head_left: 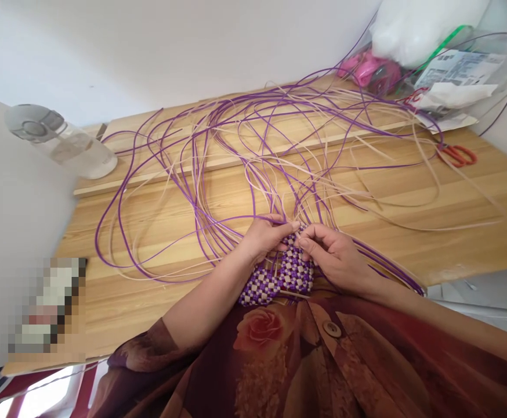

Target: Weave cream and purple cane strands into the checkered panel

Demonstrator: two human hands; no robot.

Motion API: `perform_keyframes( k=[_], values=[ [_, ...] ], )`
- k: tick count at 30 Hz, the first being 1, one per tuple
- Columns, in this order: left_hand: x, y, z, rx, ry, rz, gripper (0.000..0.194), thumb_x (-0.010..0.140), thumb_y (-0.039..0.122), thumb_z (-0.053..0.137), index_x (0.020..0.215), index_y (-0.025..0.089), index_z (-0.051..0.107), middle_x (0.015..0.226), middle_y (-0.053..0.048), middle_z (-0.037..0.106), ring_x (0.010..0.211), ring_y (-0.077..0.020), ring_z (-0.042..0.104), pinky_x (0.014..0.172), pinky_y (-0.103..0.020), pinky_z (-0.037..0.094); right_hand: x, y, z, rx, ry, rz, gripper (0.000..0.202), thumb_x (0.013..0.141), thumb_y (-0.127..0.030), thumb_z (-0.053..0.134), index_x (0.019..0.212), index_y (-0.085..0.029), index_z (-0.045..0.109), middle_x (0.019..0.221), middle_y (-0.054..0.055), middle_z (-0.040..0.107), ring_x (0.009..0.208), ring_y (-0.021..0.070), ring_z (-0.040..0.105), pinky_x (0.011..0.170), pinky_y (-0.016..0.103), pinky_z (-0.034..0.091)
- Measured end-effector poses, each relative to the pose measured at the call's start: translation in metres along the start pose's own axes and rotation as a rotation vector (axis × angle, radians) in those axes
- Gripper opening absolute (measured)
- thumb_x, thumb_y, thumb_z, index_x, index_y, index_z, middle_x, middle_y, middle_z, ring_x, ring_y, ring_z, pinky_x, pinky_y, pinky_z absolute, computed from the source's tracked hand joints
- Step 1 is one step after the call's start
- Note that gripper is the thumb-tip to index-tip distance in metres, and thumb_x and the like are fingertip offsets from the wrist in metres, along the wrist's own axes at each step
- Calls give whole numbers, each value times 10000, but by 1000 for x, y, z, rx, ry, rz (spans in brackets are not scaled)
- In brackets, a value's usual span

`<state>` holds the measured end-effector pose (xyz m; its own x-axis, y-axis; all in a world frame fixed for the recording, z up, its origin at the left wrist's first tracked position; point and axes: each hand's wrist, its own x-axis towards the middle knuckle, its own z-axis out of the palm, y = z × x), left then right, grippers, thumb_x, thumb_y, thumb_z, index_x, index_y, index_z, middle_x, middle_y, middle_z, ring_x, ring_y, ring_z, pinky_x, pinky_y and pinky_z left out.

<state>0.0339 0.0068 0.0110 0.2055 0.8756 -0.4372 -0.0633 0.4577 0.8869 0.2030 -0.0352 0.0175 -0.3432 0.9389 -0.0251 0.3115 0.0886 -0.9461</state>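
A woven piece (pixel 296 268) in a purple and cream pattern lies at the table's near edge, against the patterned shirt. At its upper left, my left hand (pixel 267 237) pinches the weave, with thumb and fingers on its top edge. Closed at the upper right side of the same piece is my right hand (pixel 334 252), thumb and index finger together on the weave or a strand. Long purple and cream strands (pixel 231 107) fan out from the top of the piece across the table. The fingertips partly cover where the strands leave the weave.
Orange-handled scissors (pixel 459 155) lie at the right of the wooden table (pixel 158 316). A clear bottle with a grey lid (pixel 79 151) stands at the back left. Plastic bags and a pink item (pixel 369 69) sit at the back right. A blurred-out object (pixel 49 305) lies at the left edge.
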Motion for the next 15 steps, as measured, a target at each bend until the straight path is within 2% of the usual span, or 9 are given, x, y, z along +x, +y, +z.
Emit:
perform_keyframes(
  k=[3, 7, 11, 15],
  values=[
    [2, -8, 3, 157, 91, 110, 307, 675, 375, 791, 645, 140, 596, 535, 32, 545, 364, -55, 451, 338, -170, 326, 6, -2, 3, 135, -41, 114, 270, 951, -404, 509, 796, -182, 520, 580, -34, 547, 514, 87, 462, 518, 224, 362],
    [3, -12, 4, 264, 151, 142, 310, 681, 416, 763, 646, 153, 604, 494, 35, 538, 336, -72, 440, 333, -195, 274, 10, -5, 3, 223, -123, 288, 276, 915, -421, 510, 759, -195, 477, 420, -90, 423, 343, 66, 343, 391, 204, 238],
    [2, -10, 1, 274, 75, 141, 265, 708, 380, 732, 660, 152, 607, 509, 33, 548, 345, -71, 449, 345, -192, 298, 8, -7, -1, 211, -197, 369, 303, 892, -461, 530, 744, -203, 476, 348, -106, 375, 278, 65, 295, 337, 191, 172],
    [2, -8, 0, 149, 13, 138, 276, 740, 385, 694, 652, 148, 584, 525, 44, 487, 375, -54, 424, 345, -174, 327, 15, -10, -18, 172, -304, 423, 321, 916, -478, 513, 778, -189, 522, 360, -69, 469, 268, 65, 338, 323, 176, 199]
  ],
)
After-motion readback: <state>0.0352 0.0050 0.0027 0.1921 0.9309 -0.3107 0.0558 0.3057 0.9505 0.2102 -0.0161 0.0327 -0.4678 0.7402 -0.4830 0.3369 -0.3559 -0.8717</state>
